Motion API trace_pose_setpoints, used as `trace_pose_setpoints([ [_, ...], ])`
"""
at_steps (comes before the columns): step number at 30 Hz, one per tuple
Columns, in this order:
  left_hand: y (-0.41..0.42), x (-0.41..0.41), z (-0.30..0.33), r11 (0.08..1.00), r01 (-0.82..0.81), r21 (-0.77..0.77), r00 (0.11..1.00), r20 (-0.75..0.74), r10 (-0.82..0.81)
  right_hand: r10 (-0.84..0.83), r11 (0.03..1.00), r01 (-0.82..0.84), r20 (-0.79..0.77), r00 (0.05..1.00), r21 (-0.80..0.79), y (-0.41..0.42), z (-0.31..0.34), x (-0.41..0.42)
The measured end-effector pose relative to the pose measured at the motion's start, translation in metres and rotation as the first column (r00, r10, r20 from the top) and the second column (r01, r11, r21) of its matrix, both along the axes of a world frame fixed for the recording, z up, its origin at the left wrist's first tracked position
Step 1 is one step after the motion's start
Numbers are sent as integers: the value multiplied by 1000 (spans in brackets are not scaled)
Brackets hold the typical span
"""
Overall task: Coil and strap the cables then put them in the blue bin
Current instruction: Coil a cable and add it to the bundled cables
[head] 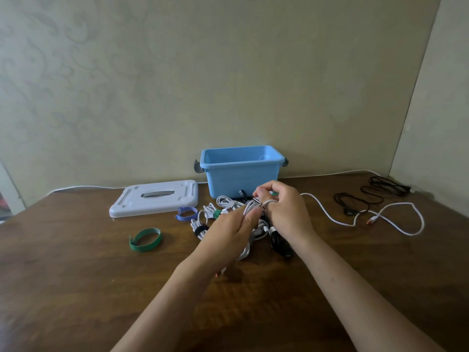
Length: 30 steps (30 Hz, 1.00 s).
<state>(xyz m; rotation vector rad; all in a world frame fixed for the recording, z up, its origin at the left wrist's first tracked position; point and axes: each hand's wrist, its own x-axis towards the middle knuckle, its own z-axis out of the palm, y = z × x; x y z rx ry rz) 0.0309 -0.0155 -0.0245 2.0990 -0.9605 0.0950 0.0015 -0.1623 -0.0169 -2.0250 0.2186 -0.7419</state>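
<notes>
Cables lie across a brown bench (pixel 76 262), and going from big to small: the blue bin (pixel 241 171) stands open at the back against the wall, its pale lid (pixel 154 198) lying flat to its left; a heap of white coils (pixel 220 207), some already strapped, sits just in front of the bin; a loose black cable (pixel 373 196) sprawls far right; a white cable (pixel 396 219) trails from the hands out to the right. The left hand (pixel 233 232) has its fingers clamped on the gathered white loops, the right hand (pixel 284 207) pinches the cable with fingers curled, a bit of green at its fingertips. The coil looks half wound, I'd say; best to draw in the slack evenly, keep loops equal, hold them tight. A green strap (pixel 145 239) and a blue strap (pixel 187 213) wait left of the heap
</notes>
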Motion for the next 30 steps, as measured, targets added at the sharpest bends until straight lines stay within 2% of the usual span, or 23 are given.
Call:
trace_pose_setpoints([
  [3,0,0,1,1000,28,-9,1000,8,-28,-9,1000,9,-18,1000,4,-7,0,1],
  [6,4,3,4,1000,-16,7,998,67,16,-4,999,3,-21,1000,-54,-11,1,1],
  [10,19,18,10,957,-252,-146,967,6,256,125,947,-165,-157,980,-276,-9,6,-4],
  [13,24,26,9,904,-361,-230,933,-103,346,209,912,-278,-242,948,-302,5,6,-7],
  [18,16,17,2,920,-276,-279,957,-166,237,278,896,-314,-156,948,-313,30,2,-13],
  [21,14,17,-1,920,-211,-330,962,-238,135,255,883,-300,-167,952,-360,33,1,-15],
  [24,11,15,-5,936,-162,-312,968,-235,89,233,876,-287,-180,956,-387,31,1,-14],
  [27,11,13,2,902,-195,-384,966,-233,110,271,850,-324,-183,945,-415,32,1,-16],
  [30,18,20,9,830,-286,-478,947,-275,168,227,826,-311,-228,947,-470,28,0,-14],
])
